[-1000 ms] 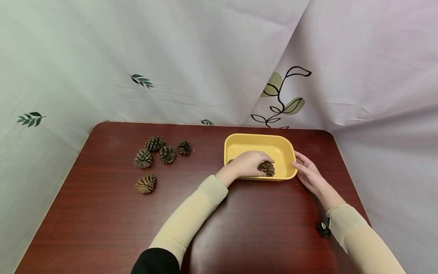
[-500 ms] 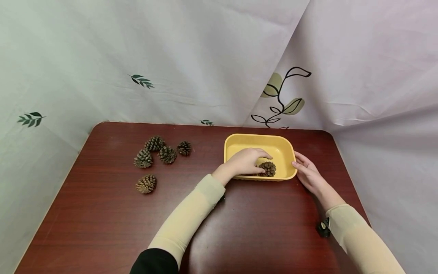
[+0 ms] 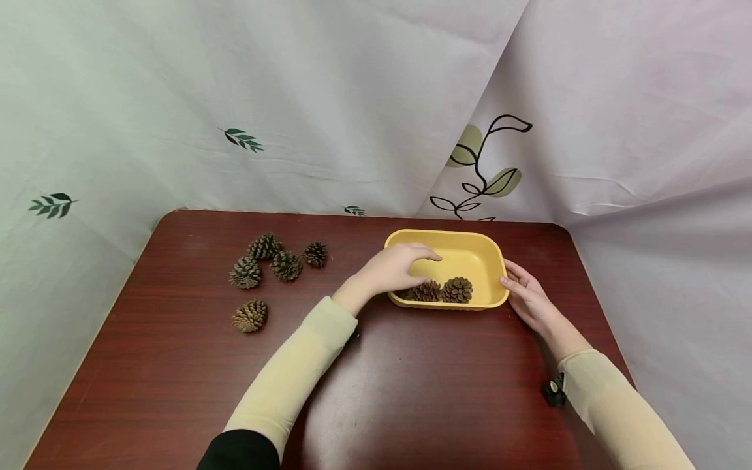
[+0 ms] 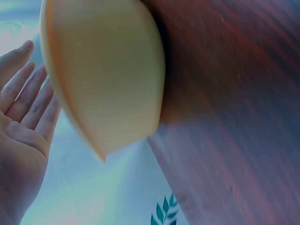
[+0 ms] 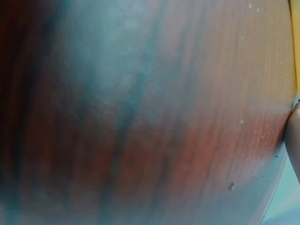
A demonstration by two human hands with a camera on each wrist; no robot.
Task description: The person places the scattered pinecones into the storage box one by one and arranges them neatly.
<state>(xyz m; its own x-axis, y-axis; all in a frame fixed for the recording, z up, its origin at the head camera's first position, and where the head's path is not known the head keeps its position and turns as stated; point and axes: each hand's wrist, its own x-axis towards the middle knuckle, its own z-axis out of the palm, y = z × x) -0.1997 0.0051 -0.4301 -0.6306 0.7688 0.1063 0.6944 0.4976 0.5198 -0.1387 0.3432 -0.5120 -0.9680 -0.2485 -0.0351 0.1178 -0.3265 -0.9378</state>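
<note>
A yellow plastic tub (image 3: 484, 261) stands on the table toward the back right. Inside it, along the near wall, lie a brown pine cone (image 3: 457, 290) and another pine cone (image 3: 427, 292) to its left. My left hand (image 3: 396, 267) reaches over the tub's left end, fingers spread and holding nothing. In the left wrist view that hand (image 4: 26, 122) shows its palm beside the tub's wall (image 4: 108, 70). My right hand (image 3: 529, 297) holds the tub's right end, thumb at the rim and fingers along the outside. Only a sliver of that grip shows in the right wrist view.
On the left of the dark red table (image 3: 194, 385) several pine cones lie loose, four-sided gaps aside: a back group (image 3: 266, 247), a small pine cone (image 3: 315, 254) and a nearer pine cone (image 3: 250, 316). A white patterned curtain (image 3: 329, 104) hangs behind the table.
My left hand has let go of the pine cone in the tub and drawn back to the left, uncovering another cone. The right hand keeps its hold on the tub.
</note>
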